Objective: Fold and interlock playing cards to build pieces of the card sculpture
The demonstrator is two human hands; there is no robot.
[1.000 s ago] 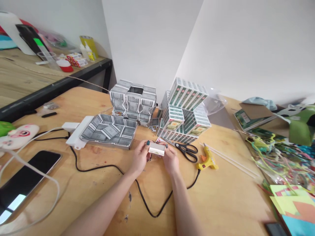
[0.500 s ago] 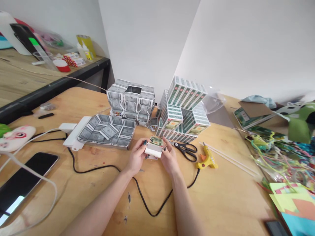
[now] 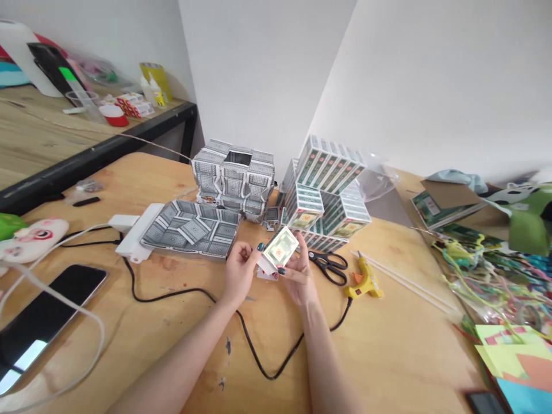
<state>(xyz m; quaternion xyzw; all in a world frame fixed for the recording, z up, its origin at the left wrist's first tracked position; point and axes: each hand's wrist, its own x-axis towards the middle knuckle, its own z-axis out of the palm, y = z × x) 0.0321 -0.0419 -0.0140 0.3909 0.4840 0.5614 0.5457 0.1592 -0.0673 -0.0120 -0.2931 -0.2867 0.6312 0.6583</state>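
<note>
A small green and white playing card box (image 3: 281, 248) is held tilted above the table, its printed broad face turned up. My right hand (image 3: 298, 273) grips its right side and lower corner. My left hand (image 3: 241, 267) is closed, thumb and fingertips at the white flap on the box's left end. Under the box, playing cards (image 3: 269, 275) lie partly hidden on the wood. Just behind stands a stack of similar card boxes (image 3: 308, 210). To the left are a tray made of playing cards (image 3: 194, 230) and a taller card-built structure (image 3: 235, 178).
Black scissors (image 3: 331, 267) and a yellow glue gun (image 3: 365, 280) lie right of my hands. The black cord (image 3: 245, 339) loops across the table in front. A power strip (image 3: 140, 233) and a phone (image 3: 52, 316) are at left; craft scraps (image 3: 487, 276) pile at right.
The box has been turned from its white end facing me to its printed face showing, tilted. My right fingers shifted around it, and my left hand moved to its left end.
</note>
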